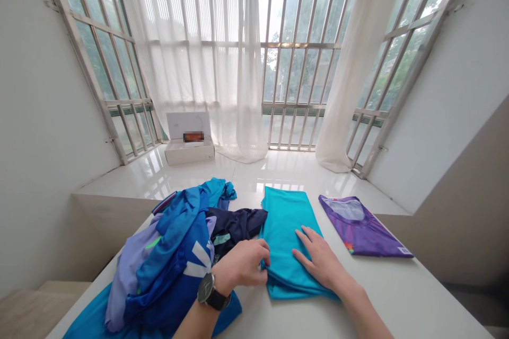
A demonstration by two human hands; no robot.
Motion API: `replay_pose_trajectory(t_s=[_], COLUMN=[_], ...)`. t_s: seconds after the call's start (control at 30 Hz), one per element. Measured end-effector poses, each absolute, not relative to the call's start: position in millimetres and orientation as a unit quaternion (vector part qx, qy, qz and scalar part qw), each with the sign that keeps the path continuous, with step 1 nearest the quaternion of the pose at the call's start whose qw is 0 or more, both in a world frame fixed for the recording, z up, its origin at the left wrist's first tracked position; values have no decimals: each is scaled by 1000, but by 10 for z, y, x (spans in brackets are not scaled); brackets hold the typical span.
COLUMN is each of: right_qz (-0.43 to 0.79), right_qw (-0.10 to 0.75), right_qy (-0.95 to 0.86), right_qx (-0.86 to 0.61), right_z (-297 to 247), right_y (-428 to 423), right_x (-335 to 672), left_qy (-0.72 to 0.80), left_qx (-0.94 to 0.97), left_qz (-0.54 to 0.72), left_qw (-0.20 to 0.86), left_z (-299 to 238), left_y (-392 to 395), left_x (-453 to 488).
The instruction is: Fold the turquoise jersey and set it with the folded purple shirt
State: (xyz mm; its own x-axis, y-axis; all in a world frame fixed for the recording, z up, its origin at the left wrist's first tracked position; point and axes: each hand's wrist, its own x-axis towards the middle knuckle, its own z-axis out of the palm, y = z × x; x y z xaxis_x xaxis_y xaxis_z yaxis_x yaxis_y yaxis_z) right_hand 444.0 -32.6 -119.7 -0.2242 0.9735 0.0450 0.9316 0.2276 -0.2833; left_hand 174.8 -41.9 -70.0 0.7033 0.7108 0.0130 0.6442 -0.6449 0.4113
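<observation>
A turquoise garment [288, 217], folded into a long rectangle, lies on the white table in front of me. My left hand [248, 263], with a dark watch on the wrist, pinches the garment's left edge near its lower end. Flat on the fabric's right side rests my right hand [316, 258], its fingers spread. Left of my hands is a crumpled heap of blue clothes [170, 254], with a lavender piece among them. A dark navy garment [236, 225] lies between the heap and the turquoise cloth, touching the cloth's edge.
A folded purple shirt [368, 230] lies at the right of the white table [382, 296]. Beyond the table, an open white box [190, 153] stands on the glossy window ledge [286, 167]. White curtains [242, 90] hang before barred windows.
</observation>
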Motion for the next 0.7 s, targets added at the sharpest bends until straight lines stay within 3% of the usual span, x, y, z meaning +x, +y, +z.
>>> replay_pose_trajectory(t_s=[0.13,0.23,0.47,0.7], right_qz=[186,273,259,330], right_qw=[210,232,271,362], right_qy=[-800,-814,-802,-698], right_qx=[-530,-457,-466,-521], right_z=[-1007,-913,-1074,-1073], right_y=[-427,-498,-433,-315], right_x=[4335,4203,4092,4234], left_qy=[404,427,462,334], left_qx=[891,874,842,908], left_qz=[124,174,259,127], left_qw=[165,152,106,217], left_z=[-663,-695,-755,-756], left_y=[-425,-420,-441,-506], left_x=[1818,1908,2042,1977])
